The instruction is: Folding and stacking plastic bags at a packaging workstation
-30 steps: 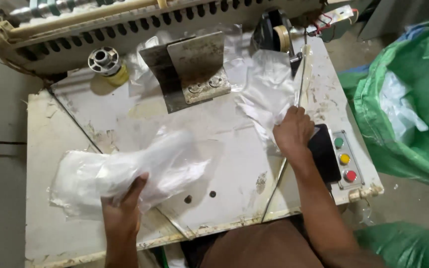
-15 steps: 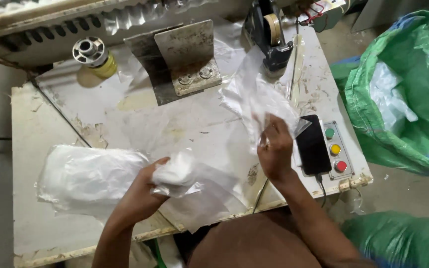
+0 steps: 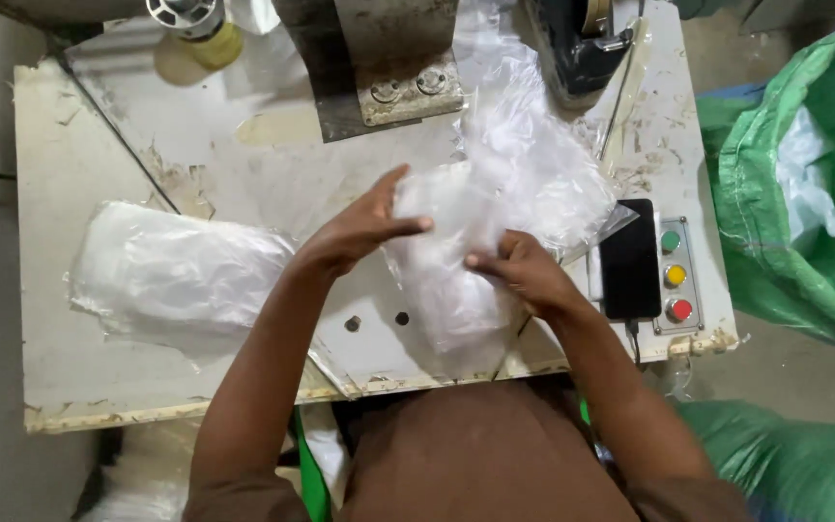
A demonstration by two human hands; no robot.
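- I am pinching a clear plastic bag [image 3: 456,261] between my left hand [image 3: 359,232] and right hand [image 3: 524,275], both closed on it.
- It is running lengthwise away from me on the white table [image 3: 89,377], equally near both hands.

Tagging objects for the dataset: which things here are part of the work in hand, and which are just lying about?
In hand:
left hand
right hand
clear plastic bag held between both hands
stack of clear bags on the worktable

Lying about:
black phone
button panel
green sack
thread spool
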